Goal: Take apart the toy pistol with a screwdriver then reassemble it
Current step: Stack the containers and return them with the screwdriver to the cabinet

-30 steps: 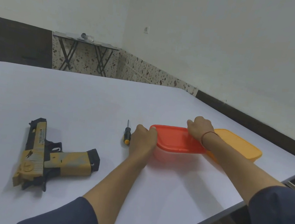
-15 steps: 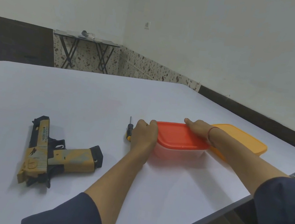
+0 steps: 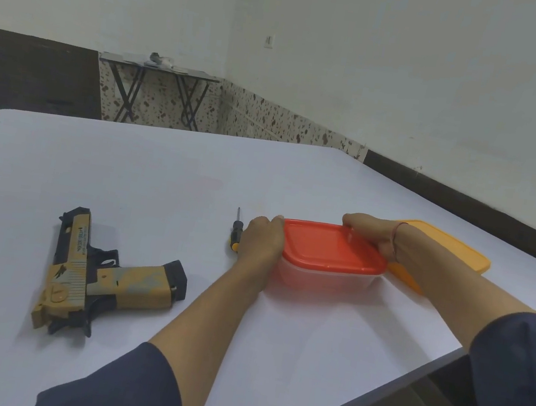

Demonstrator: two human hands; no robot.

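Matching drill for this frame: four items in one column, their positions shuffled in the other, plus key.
Items
1. toy pistol
2. screwdriver
3. red-lidded container
4. orange lid

Positions
A. gripped between the left hand and the right hand
B. lying on its side at the left of the table, untouched
C. beyond the right hand, partly hidden by its arm
D. just left of the left hand, tip pointing away

Pairs: 1-B, 2-D, 3-A, 4-C

Dim, even indoor light; soft shadows; slight softness; wide-angle bending at edges.
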